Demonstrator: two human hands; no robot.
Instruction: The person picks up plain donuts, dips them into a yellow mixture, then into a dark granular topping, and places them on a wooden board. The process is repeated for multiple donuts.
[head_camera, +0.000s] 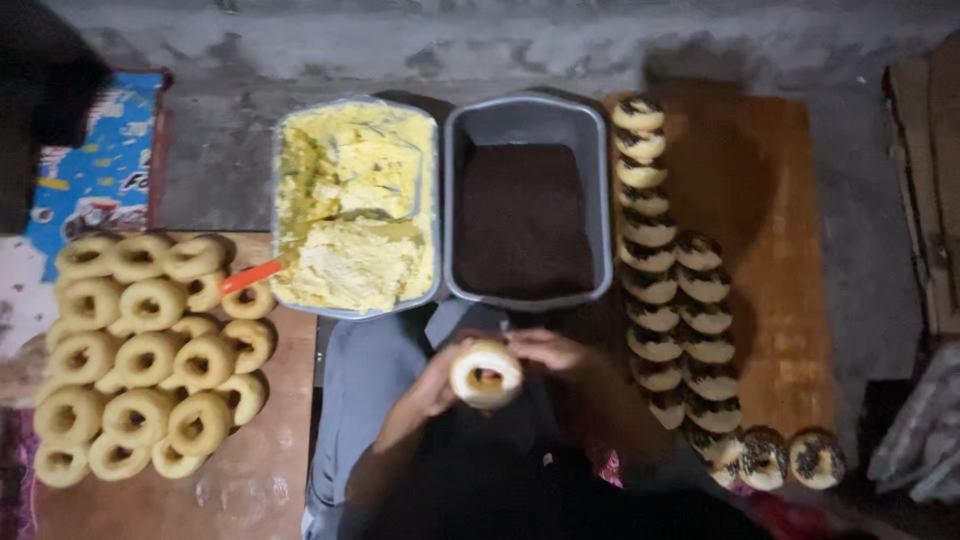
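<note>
**Two hands, one doughnut, held over the lap**

Two hands meet near the middle of the scene, just this side of the trays. The left hand (432, 385) cups a doughnut (486, 374) from the left, fingers wrapped round its side, so that grip is closed on it. The right hand (545, 350) comes in from the right with fingertips at the doughnut's far edge; whether it pinches the doughnut or only steadies it, I cannot tell in this dim light. The doughnut is held up off any surface, its pale coated face turned upward, hole in plain sight.

Both forearms angle inward from the person's body, elbows out, wrists bent toward each other.

Beyond the hands stand two trays side by side: a tray of yellow cream (355, 205) on the left, with an orange-handled spatula (252, 276) resting at its near-left corner, and a grey tray of dark sprinkles (527, 215) on the right. Plain doughnuts (150, 350) are heaped on the left board. Finished ones (680, 300), topped with sprinkles, stand in rows on the right board (780, 250).

To handle it well, I'd judge: keep the hold on the rim, fingers clear of the coated face, and keep it level so the topping stays even.
</note>
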